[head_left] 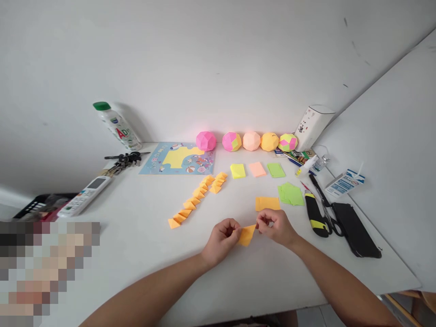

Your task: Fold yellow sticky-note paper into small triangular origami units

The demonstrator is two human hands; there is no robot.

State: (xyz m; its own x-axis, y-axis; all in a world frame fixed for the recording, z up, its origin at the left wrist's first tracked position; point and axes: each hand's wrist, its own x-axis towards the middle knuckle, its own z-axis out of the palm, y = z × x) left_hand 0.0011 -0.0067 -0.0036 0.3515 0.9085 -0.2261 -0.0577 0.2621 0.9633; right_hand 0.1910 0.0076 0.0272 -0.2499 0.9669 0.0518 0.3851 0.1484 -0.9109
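An orange paper piece [246, 235], partly folded, is held between my two hands above the table front. My left hand [223, 240] pinches its left side between thumb and fingers. At its upper right corner, my right hand [276, 227] has thumb and fingertips closed on the paper. Just beyond my right hand lies an orange sticky note pad [267, 203]. A row of folded orange paper units [194, 199] runs diagonally to the left, with a shorter row [218, 182] beside it. Green paper pieces [290, 194] lie to the right of the pad.
Several faceted paper balls [251, 141] line the wall. Yellow [237, 170], peach [258, 169] and green [275, 170] pads lie mid-table. At right are a utility knife [315, 213], scissors [329, 215] and a black pouch [356, 229]. A bottle [119, 127], keys [127, 161] and remote [85, 196] occupy the left.
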